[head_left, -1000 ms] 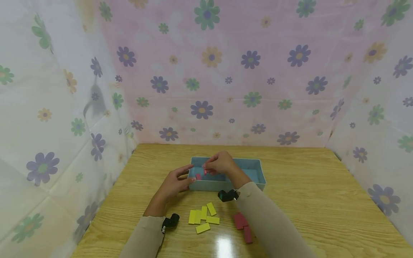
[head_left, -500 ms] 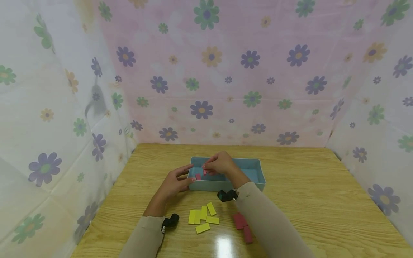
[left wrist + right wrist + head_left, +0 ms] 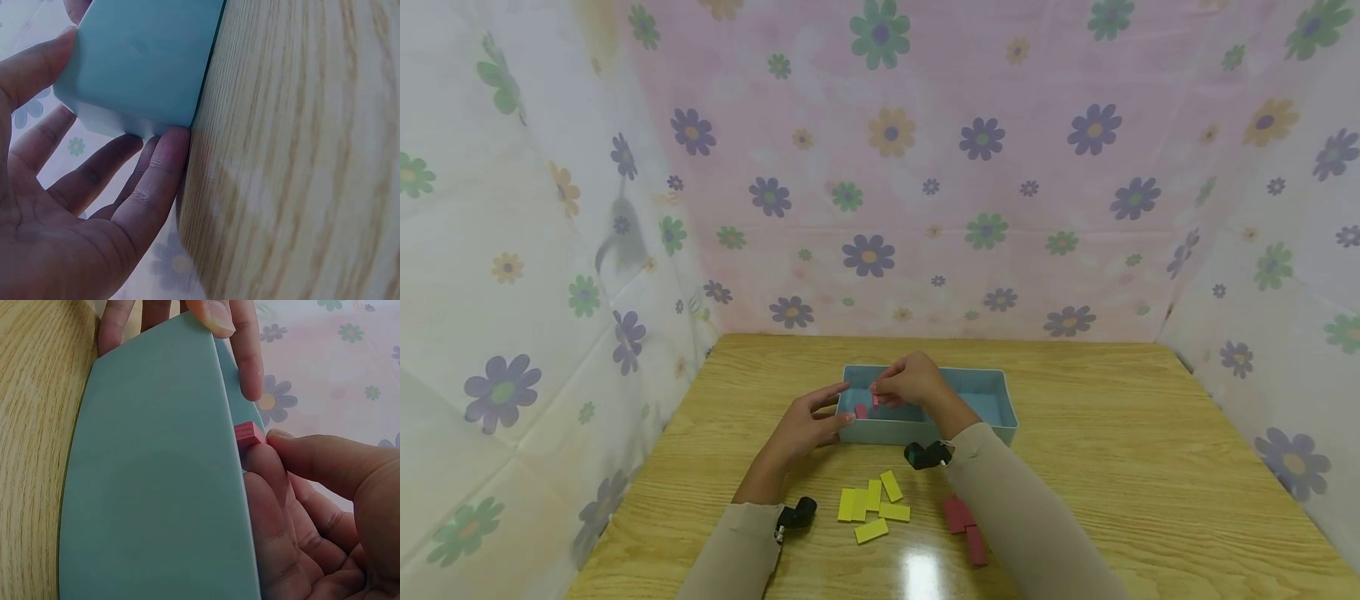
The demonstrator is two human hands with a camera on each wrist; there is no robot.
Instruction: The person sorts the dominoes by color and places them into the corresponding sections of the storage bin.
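A light blue rectangular box (image 3: 891,431) stands on the wooden table. My left hand (image 3: 802,427) holds its left end, thumb over the front rim; in the left wrist view several fingers touch the end wall (image 3: 140,69). Inside the box, toward the left, my right hand (image 3: 914,382) pinches a small pink block (image 3: 249,433) between thumb and finger. Another pink block (image 3: 861,411) lies in the box near the left thumb. The lower part of the pinched block is hidden behind the box wall in the right wrist view.
Several yellow blocks (image 3: 871,532) lie flat on the table (image 3: 1097,417) in front of the box. Red-pink blocks (image 3: 975,546) lie to their right, partly hidden by the right sleeve (image 3: 1030,517). Flowered cloth (image 3: 891,250) surrounds the table's back and sides.
Almost nothing differs. The right hand keeps its pinch on the pink block, with only a very slight shift to the left at the wrist; the left hand stays on the box.
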